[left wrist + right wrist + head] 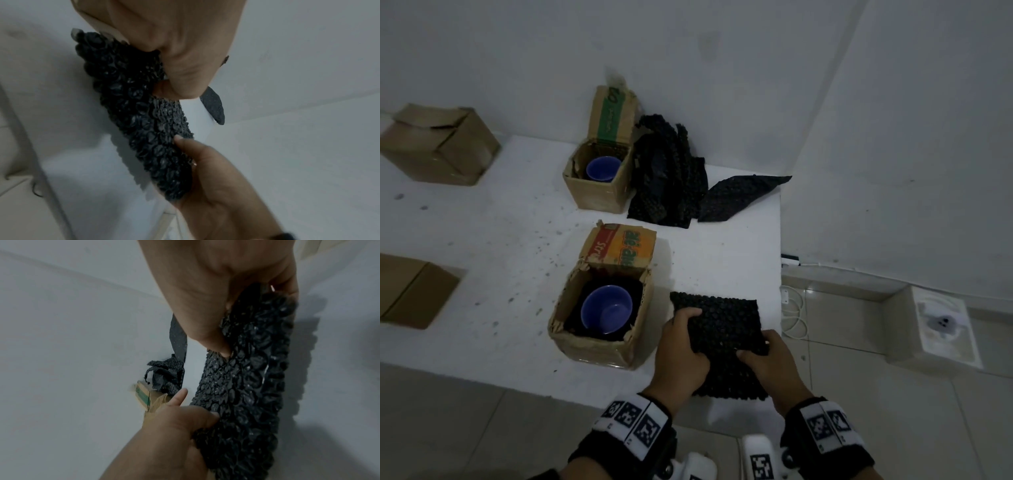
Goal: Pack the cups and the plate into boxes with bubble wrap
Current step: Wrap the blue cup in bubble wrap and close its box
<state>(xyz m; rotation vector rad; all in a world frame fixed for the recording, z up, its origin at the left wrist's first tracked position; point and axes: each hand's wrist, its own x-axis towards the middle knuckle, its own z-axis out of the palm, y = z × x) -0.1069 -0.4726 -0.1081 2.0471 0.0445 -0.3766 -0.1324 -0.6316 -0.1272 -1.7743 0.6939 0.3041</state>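
Both hands hold one black bubble wrap sheet (726, 329) over the near right corner of the white table (500, 240). My left hand (685, 339) grips its left edge, thumb on top. My right hand (763, 356) pinches its near right edge. The wrist views show the sheet (144, 123) (248, 378) doubled over, with fingers curled round it. Left of the hands, an open cardboard box (599, 346) holds a blue cup (606, 310) on black wrap. A second open box (592, 195) farther back holds another blue cup (602, 168). No plate shows.
A heap of loose black bubble wrap (671, 178) lies right of the far box. Two closed cardboard boxes (438, 147) (410, 291) sit at the table's left. The table's right edge drops to a tiled floor with a white cable (794, 318) and a white block (941, 325).
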